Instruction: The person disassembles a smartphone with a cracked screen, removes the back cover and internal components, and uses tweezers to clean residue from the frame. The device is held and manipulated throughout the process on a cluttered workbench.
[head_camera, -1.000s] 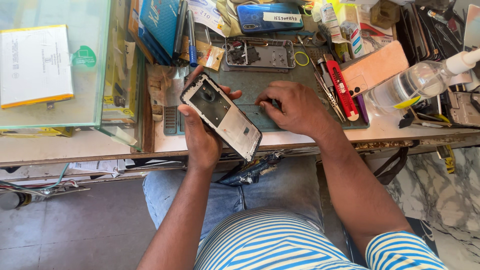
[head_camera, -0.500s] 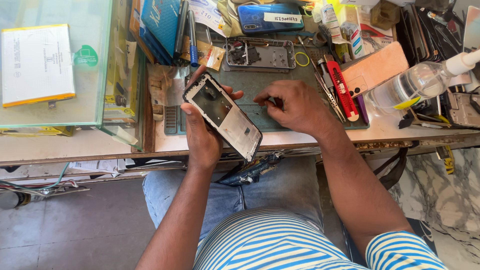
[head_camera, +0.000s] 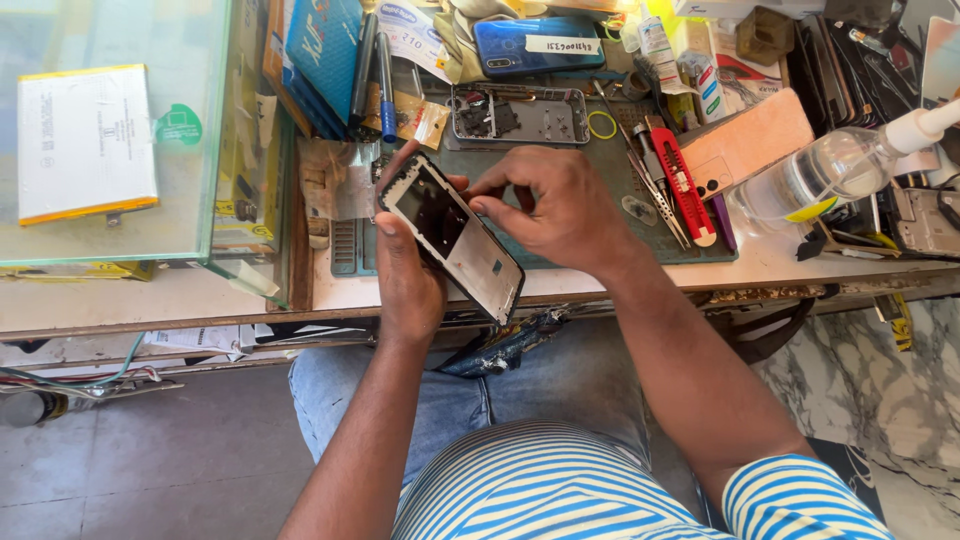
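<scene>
My left hand (head_camera: 408, 275) grips an opened phone frame (head_camera: 452, 234) from beneath, tilted, with its dark inner side up and a white lower part. My right hand (head_camera: 545, 205) reaches over its upper right edge, thumb and fingers pinched close together at the frame; whether something tiny is between them is too small to tell. Both hands hover above the near edge of a green work mat (head_camera: 590, 215).
On the mat lie another stripped phone frame (head_camera: 520, 117), a red utility knife (head_camera: 685, 187), tweezers and a yellow ring (head_camera: 601, 124). A blue phone (head_camera: 538, 45), a clear spray bottle (head_camera: 830, 170), a peach phone back (head_camera: 745, 140) and a glass case (head_camera: 110, 150) surround it.
My right hand has lifted off the mat and come to the phone frame's edge. My left hand keeps holding the frame in much the same place.
</scene>
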